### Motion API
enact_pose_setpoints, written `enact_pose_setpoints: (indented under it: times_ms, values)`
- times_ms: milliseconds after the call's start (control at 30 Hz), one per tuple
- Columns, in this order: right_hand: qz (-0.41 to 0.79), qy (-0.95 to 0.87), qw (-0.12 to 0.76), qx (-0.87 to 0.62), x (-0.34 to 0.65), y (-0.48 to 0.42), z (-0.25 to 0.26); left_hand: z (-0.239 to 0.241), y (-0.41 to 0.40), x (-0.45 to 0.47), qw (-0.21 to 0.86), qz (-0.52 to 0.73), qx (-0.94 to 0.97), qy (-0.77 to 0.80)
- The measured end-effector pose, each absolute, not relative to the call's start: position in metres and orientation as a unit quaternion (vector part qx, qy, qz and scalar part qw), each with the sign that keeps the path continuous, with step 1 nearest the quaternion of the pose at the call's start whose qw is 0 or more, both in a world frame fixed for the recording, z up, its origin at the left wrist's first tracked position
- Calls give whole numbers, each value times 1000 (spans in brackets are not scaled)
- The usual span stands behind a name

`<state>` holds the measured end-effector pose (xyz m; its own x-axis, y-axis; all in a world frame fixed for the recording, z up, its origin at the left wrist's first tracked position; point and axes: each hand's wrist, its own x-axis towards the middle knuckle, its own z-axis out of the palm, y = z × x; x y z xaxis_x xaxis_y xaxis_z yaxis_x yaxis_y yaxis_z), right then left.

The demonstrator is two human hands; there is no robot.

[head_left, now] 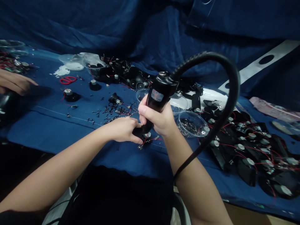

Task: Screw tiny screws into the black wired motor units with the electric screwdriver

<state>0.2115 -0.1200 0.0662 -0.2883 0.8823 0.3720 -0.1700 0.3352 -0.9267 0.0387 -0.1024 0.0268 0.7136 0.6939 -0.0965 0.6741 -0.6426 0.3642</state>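
My right hand (157,120) is wrapped round a black electric screwdriver (157,95), held upright with its tip pointing down. Its thick black cable (228,93) loops up and over my right forearm. My left hand (124,128) pinches a small black part (146,137) with a silver motor and red wires, pressed on the blue cloth (58,128) right under the tool's tip. The tip itself is hidden between my fingers.
Loose black screws (110,112) lie scattered ahead. Clear plastic bowls (191,124) hold more screws. Several black parts with red wires (253,147) fill the right side. Red scissors (67,80) lie at the far left. Another person's hand (14,82) rests at the left edge.
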Motion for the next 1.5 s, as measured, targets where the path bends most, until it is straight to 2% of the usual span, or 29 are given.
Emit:
enact_pose_setpoints:
  times_ms: [200,367,700,800,900,1033,1167,1300,1500]
  values:
    - [527,-589,574,-215,224,-117,55,31,-102,40,184,-22,913,364]
    - [564,-607,530,-178,231,-113,54,33,-101,42,192,-32,906,375]
    - [567,-613,533,-137,236,-120,51,42,-102,45,184,-63,902,386]
    - [529,-576,612,-114,241,-128,62,44,-104,47,164,-69,905,386]
    - [441,-540,711,-85,250,-138,77,42,-110,56,142,-59,914,375]
    - [328,-510,786,-116,265,-151,85,35,-112,71,118,-54,937,326]
    - [288,-476,817,-150,282,-170,81,32,-103,68,145,-18,931,335]
    - [267,-492,813,-163,295,-194,69,31,-100,61,172,24,929,326]
    - [254,-492,816,-164,298,-206,58,19,-120,97,99,17,971,218]
